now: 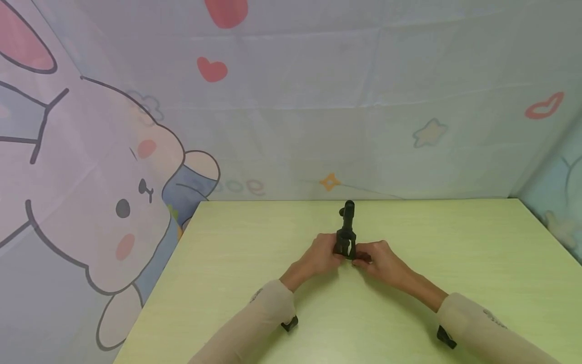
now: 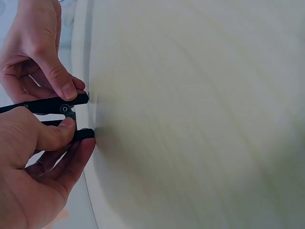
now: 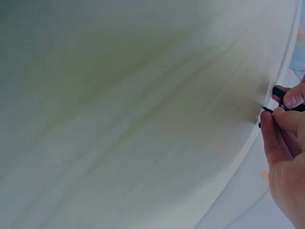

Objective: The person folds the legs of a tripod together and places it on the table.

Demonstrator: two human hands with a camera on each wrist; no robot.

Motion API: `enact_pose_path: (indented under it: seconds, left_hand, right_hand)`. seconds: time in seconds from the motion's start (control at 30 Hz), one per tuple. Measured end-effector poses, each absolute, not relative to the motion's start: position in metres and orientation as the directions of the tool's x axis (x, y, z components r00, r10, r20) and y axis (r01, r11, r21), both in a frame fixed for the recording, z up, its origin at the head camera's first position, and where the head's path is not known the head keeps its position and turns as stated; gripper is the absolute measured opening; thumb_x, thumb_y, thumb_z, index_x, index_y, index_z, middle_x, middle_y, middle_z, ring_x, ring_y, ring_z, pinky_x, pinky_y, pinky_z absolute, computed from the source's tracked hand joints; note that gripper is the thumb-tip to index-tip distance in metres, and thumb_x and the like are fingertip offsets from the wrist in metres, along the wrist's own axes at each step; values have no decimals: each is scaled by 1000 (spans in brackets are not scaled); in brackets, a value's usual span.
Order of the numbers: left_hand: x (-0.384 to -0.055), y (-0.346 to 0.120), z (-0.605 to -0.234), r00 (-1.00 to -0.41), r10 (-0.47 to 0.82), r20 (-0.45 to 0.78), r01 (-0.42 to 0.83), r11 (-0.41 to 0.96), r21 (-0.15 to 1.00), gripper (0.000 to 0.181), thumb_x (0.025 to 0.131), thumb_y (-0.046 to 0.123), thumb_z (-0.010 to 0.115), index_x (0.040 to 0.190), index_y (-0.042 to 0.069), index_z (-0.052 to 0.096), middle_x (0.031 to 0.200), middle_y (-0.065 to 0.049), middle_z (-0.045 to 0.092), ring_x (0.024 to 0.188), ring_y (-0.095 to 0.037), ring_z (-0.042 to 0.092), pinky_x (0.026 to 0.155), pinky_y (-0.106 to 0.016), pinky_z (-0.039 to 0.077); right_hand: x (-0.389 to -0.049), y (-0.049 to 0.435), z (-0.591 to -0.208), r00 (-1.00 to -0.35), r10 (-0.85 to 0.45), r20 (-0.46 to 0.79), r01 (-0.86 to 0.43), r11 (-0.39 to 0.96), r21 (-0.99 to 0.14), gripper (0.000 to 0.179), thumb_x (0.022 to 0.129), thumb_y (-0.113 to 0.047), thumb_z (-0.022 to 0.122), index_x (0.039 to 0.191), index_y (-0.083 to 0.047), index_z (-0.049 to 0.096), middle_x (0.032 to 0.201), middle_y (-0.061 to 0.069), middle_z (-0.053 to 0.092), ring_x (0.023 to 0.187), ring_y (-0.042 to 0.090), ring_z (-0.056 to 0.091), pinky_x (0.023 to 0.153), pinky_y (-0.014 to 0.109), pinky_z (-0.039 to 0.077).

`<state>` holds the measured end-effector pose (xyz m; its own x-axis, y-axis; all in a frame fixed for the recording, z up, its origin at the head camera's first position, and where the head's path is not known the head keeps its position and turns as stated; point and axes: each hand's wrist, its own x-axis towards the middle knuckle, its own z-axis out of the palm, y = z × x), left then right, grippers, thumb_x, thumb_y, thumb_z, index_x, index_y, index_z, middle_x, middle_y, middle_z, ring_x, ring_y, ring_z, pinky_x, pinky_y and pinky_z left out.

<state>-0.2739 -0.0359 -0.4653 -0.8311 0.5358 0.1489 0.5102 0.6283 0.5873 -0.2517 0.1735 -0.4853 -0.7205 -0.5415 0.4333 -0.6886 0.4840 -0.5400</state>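
Note:
A small black tripod (image 1: 347,217) stands upright near the far part of the table, its slim stem and rounded head pointing away. My left hand (image 1: 324,255) grips its base from the left, and my right hand (image 1: 379,260) pinches the base from the right. In the left wrist view, the left hand (image 2: 24,162) has its thumb by a hinge between two short legs, fingers under the lower leg. The right hand (image 2: 35,47) holds the upper leg there. In the right wrist view, the right hand (image 3: 286,152) pinches a thin black part; the tripod is mostly cut off.
The pale yellow-green table (image 1: 227,242) ends at a back edge just beyond the tripod. Behind it hangs a printed cloth (image 1: 291,131) with a rabbit, hearts and stars. A small black device sits under the left sleeve (image 1: 259,318) and another under the right sleeve (image 1: 482,323).

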Motion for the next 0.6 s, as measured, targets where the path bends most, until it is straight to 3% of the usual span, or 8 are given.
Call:
enact_pose_path:
  seconds: [0.4, 0.6]
  left_hand:
    - [-276, -38, -468, -817, 552, 166, 529, 603, 597, 21, 80, -8, 75, 95, 6, 69, 75, -1, 60, 68, -11, 49, 59, -21, 42]
    - [-279, -38, -468, -804, 565, 184, 552, 595, 584, 24, 79, -8, 76, 99, 4, 71, 75, 1, 60, 68, -11, 50, 60, -21, 43]
  right_hand:
    - [-250, 169, -485, -728, -507, 461, -685, 525, -505, 16, 78, 12, 82, 85, -2, 75, 80, 6, 76, 71, 12, 69, 62, 30, 59]
    - [-249, 168, -483, -730, -501, 465, -684, 533, -498, 17, 79, 13, 81, 85, -2, 75, 81, 5, 75, 71, 12, 68, 62, 30, 59]
